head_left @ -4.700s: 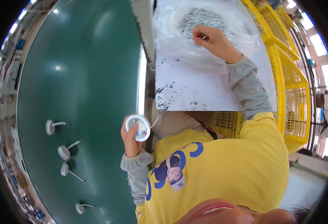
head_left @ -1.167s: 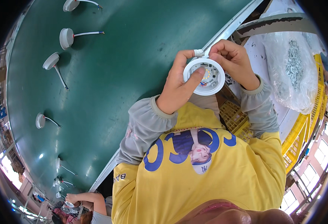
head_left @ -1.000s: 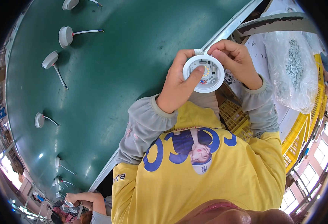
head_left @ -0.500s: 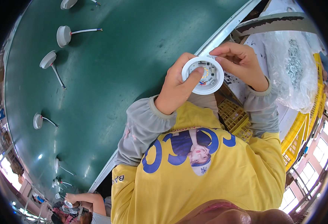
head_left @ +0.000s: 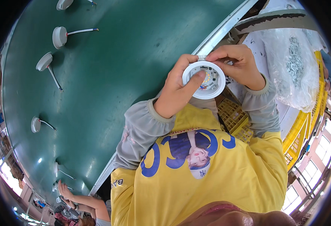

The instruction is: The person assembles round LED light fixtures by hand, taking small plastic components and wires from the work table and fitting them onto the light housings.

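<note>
My left hand (head_left: 176,84) grips a round white LED downlight (head_left: 221,86), its open face turned up. The thumb reaches over the rim and lies on the circuit board (head_left: 209,77) inside, where small yellow LEDs and dark components show. A small greyish tab (head_left: 202,58) juts from the far rim, between the fingertips of both hands. My right hand (head_left: 239,64) has thumb and forefinger pinched together at that far edge. What these fingertips hold is too small and hidden to make out.
Several white lamps with cables, one of them here (head_left: 60,37), stand along the green belt (head_left: 109,56) to the left. A metal edge (head_left: 225,24) borders it. At right lie a clear bag of small metal parts (head_left: 295,56) and yellow crates (head_left: 235,115). A co-worker's hand (head_left: 65,190) is at lower left.
My right fingertips have shifted left along the lamp's far rim, and the greyish tab now shows there. The lamp sits slightly lower in view. The co-worker's hand has risen toward the belt.
</note>
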